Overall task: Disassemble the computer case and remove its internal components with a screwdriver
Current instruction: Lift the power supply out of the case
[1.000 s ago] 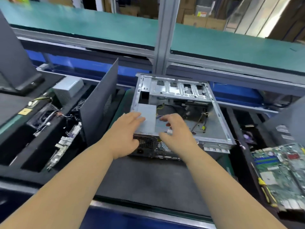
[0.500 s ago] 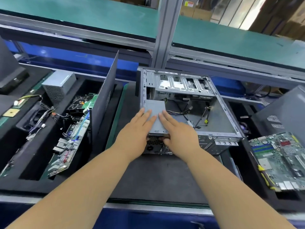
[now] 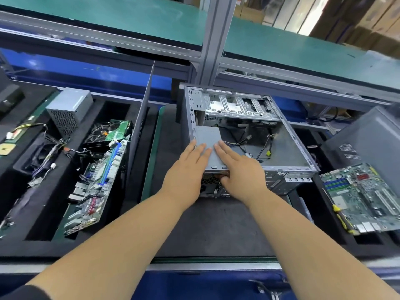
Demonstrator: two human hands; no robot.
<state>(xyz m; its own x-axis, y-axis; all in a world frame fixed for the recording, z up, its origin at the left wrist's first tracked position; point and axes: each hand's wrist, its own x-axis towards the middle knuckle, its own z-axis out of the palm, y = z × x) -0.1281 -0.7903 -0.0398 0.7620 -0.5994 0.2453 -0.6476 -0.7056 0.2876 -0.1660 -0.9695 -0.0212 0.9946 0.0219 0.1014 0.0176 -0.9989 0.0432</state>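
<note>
Hands [image 3: 186, 176] flat on case's [image 3: 287, 148] power supply [image 3: 207, 139]

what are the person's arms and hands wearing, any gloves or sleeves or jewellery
Both hands are bare: no gloves on the left hand or the right hand, and no rings, watch or wristband show. Both forearms are uncovered from wrist to near the elbow. The only clothing in view is a dark sleeve edge at the bottom left corner, on the left arm. No markings or cables on either arm.

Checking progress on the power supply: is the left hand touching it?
Touching. The head view shows the left hand lying flat, fingers straight, on the power supply.
</note>
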